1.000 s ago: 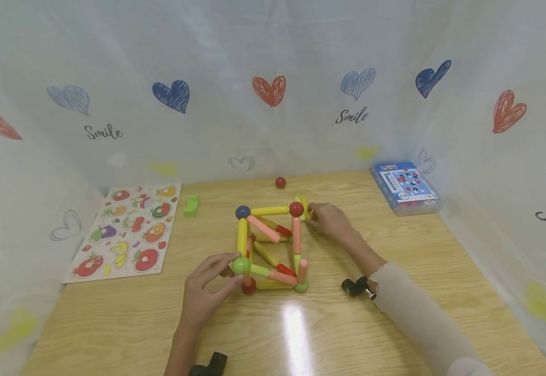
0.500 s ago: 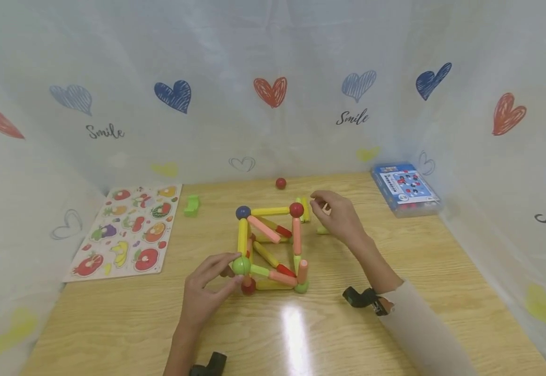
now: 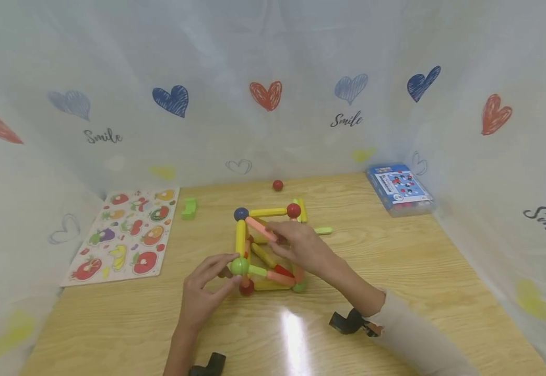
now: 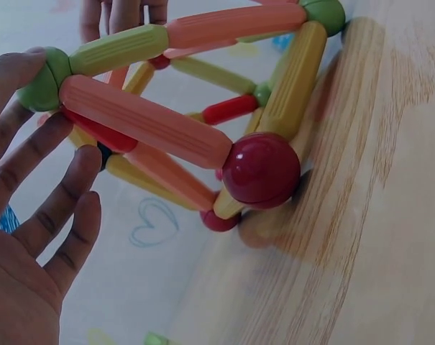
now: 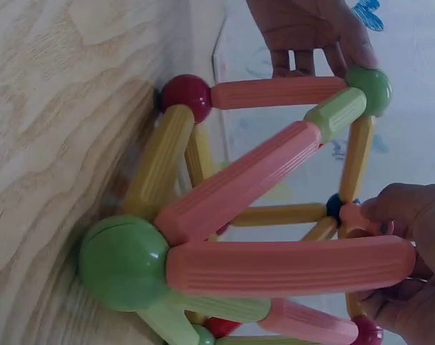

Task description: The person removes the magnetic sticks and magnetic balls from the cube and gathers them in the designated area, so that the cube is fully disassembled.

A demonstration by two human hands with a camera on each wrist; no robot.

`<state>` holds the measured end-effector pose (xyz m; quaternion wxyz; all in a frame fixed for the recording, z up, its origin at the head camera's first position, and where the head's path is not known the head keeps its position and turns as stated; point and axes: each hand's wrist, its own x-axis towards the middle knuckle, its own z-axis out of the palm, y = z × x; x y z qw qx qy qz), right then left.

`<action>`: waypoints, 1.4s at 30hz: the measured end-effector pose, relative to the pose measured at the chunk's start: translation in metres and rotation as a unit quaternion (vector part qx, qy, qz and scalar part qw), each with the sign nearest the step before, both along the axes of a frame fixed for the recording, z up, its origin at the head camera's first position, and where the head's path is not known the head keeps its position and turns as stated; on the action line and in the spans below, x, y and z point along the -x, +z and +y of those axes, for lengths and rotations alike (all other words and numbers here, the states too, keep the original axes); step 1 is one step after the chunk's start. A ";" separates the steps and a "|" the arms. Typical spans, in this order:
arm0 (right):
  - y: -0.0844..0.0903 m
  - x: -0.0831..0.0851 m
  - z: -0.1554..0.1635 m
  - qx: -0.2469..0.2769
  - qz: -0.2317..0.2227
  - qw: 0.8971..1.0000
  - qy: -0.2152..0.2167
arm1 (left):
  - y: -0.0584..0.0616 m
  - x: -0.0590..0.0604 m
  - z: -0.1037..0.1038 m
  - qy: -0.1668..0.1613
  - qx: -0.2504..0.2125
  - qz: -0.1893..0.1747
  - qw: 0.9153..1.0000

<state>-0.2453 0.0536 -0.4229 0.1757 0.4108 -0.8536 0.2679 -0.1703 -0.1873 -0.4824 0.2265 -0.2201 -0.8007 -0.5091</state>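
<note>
Both hands are on the stick-and-ball frame that stands near the middle of the desk. Her or his left hand reaches in from the near side and pinches the green ball at the frame's near top corner, thumb and fingertips curled round it; the left wrist view shows the same ball pressed against the fingers, with a dark red ball resting on the wood at the corner below. The right hand comes over the frame from the right, and its fingers close on the end of a pink stick that slants down from the blue ball at the far top corner — the right wrist view shows curled fingers wrapped round a pink stick's end. A red ball caps the other far corner, joined to the blue one by a yellow stick. Just beyond the frame on the right lies a loose pale green stick. Farther back a small red ball sits alone near the curtain — printed with hearts. A green piece lies to the left, beside a fruit puzzle board, and a blue box sits at the far right corner.
</note>
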 end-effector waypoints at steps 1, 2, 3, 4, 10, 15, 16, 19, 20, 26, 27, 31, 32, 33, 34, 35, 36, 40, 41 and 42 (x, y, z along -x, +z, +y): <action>-0.002 0.000 -0.001 0.005 0.010 1.000 0.005 | -0.001 0.001 0.000 -0.002 -0.001 0.001 1.000; -0.003 0.000 -0.001 0.007 0.023 1.000 0.011 | -0.002 0.001 0.000 -0.003 -0.002 0.001 1.000; -0.004 -0.001 -0.001 0.007 0.035 0.999 0.018 | -0.003 0.001 0.000 -0.003 -0.002 0.001 1.000; -0.006 -0.001 0.000 0.006 0.045 0.999 0.023 | -0.003 0.001 0.001 -0.003 -0.003 0.002 1.000; -0.003 -0.001 0.014 0.036 0.016 0.999 0.022 | -0.003 0.001 0.000 -0.009 -0.008 0.009 1.000; 0.006 0.000 0.037 0.091 -0.021 0.995 -0.024 | -0.001 0.001 0.001 -0.006 -0.004 0.011 1.000; 0.007 0.001 0.042 0.106 -0.019 0.994 -0.033 | 0.000 0.000 0.001 -0.006 -0.003 0.011 1.000; 0.015 0.003 0.057 0.168 0.000 0.985 -0.050 | 0.000 0.001 0.002 -0.007 -0.006 0.013 1.000; 0.019 0.002 0.062 0.187 0.007 0.981 -0.056 | 0.000 0.001 0.002 -0.007 -0.006 0.014 1.000; 0.024 0.012 0.083 0.276 0.000 0.956 -0.099 | 0.000 0.001 0.002 -0.003 0.001 0.016 1.000; 0.018 0.019 0.086 0.277 -0.013 0.955 -0.110 | 0.000 0.001 0.002 -0.002 0.001 0.016 1.000; -0.010 0.047 0.092 0.218 -0.053 0.961 -0.162 | 0.000 0.000 0.001 -0.006 -0.005 0.017 1.000; -0.017 0.053 0.092 0.195 -0.060 0.964 -0.171 | 0.000 0.000 0.001 -0.007 -0.005 0.015 1.000; -0.024 0.059 0.093 0.168 -0.064 0.967 -0.179 | -0.001 0.000 0.001 -0.008 -0.005 0.014 1.000; -0.030 0.064 0.092 0.143 -0.069 0.970 -0.185 | -0.001 0.001 0.001 -0.009 -0.006 0.014 1.000; -0.036 0.068 0.092 0.123 -0.075 0.972 -0.188 | -0.001 0.001 0.001 -0.010 -0.006 0.013 1.000; -0.041 0.072 0.091 0.101 -0.081 0.973 -0.191 | -0.002 0.001 0.001 -0.011 -0.006 0.012 1.000; -0.058 0.085 0.089 0.057 -0.117 0.972 -0.197 | -0.002 0.001 0.002 -0.010 -0.009 0.013 1.000; -0.061 0.087 0.088 0.049 -0.121 0.971 -0.199 | -0.002 0.001 0.002 -0.011 -0.009 0.013 1.000; -0.064 0.089 0.088 0.043 -0.127 0.970 -0.203 | -0.002 0.002 0.002 -0.012 -0.008 0.014 1.000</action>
